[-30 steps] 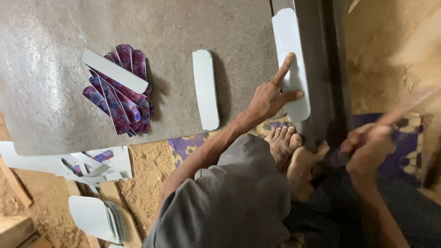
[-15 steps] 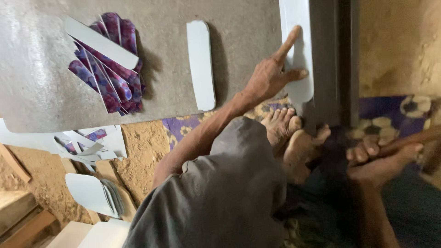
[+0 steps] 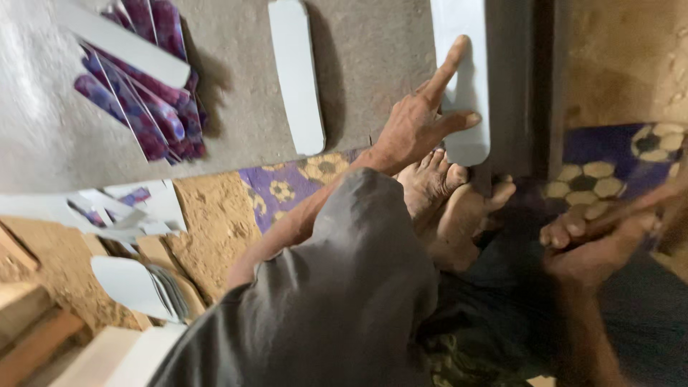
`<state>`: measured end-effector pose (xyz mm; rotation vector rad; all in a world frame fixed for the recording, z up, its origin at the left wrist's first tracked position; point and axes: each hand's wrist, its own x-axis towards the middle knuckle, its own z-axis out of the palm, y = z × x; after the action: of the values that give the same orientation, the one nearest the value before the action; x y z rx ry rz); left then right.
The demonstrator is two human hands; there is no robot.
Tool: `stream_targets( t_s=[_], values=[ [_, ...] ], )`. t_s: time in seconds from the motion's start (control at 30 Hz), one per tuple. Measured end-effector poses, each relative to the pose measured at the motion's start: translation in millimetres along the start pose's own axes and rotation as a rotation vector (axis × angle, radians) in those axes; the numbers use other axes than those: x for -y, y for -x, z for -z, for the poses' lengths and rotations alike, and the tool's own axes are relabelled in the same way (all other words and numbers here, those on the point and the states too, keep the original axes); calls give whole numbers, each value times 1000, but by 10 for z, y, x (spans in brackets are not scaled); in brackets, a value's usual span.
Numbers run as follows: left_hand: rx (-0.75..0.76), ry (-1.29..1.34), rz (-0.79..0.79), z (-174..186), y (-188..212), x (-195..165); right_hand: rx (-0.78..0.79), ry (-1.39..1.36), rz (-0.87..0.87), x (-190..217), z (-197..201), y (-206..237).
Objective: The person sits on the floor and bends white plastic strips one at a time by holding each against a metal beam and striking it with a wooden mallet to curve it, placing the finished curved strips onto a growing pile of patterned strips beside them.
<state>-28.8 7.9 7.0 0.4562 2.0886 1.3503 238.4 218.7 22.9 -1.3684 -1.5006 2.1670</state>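
**Left hand pins white strip; right hand grips stick**

Your left hand (image 3: 423,125) lies flat on the grey board (image 3: 358,64). The forefinger is stretched out and the thumb spread, both pressing on the white strip (image 3: 462,79) at the board's right edge; nothing is clasped. That strip runs lengthwise beside a dark rail (image 3: 516,93), its rounded end just above your bare feet (image 3: 448,208).

Your right hand (image 3: 588,240) is clenched around a thin stick (image 3: 638,204), blurred, held well apart from the board over the patterned mat (image 3: 616,154).

A second white strip (image 3: 297,75) lies alone mid-board. Further left sits a fan of purple pieces (image 3: 143,107) with another white strip across it. White offcuts (image 3: 107,208) lie on the sandy ground below the board.
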Motion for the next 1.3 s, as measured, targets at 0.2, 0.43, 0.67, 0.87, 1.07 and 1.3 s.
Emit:
stream_targets(
  t_s=[0.2, 0.43, 0.67, 0.87, 1.07, 1.3],
  values=[
    [105, -61, 65, -78, 203, -84, 171, 542, 114, -95, 167, -137],
    [151, -35, 111, -174, 381, -154, 44, 533, 148, -85, 163, -388],
    [202, -56, 146, -202, 454, -250, 156, -31, 266, 170, -10, -507],
    [206, 1, 88, -233, 498, -253, 65, -23, 163, 338, -63, -453],
    [262, 3, 187, -251, 529, -255, 338, 638, 228, 412, -4, -553],
    [179, 40, -7, -220, 542, -271, 227, -136, 182, 513, -54, -650]
  ],
)
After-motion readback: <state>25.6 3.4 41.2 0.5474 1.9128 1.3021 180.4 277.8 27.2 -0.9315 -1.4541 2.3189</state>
